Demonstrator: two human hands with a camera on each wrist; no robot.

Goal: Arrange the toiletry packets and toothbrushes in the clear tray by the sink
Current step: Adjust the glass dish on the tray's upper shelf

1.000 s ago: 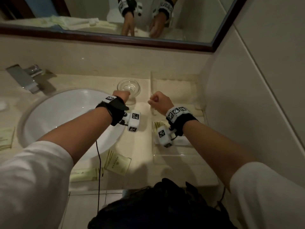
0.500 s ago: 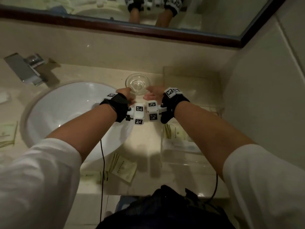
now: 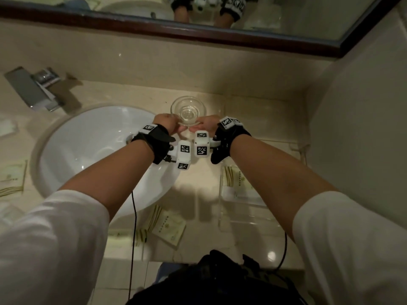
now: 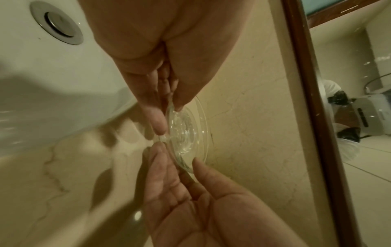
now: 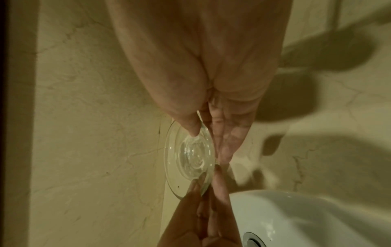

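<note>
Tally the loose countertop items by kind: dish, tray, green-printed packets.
Glass dish: 1
Clear tray: 1
Packets: 4, with one left of the sink at, two at the front edge, one in the tray; stacks may hide more
Total: 6

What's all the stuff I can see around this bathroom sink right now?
Glass dish: one, clear, on the counter behind the basin, held at its rim by both hands.
Clear tray: one, transparent, right of the basin, a packet inside.
Loose packets: several, pale green, counter front; more at the far left.
Basin: one, white.
Tap: one, chrome, back left.
Mirror: one, dark wooden frame.
Left hand: pinches the dish rim.
Right hand: pinches the opposite rim.
Wrist cameras: two, white.
</note>
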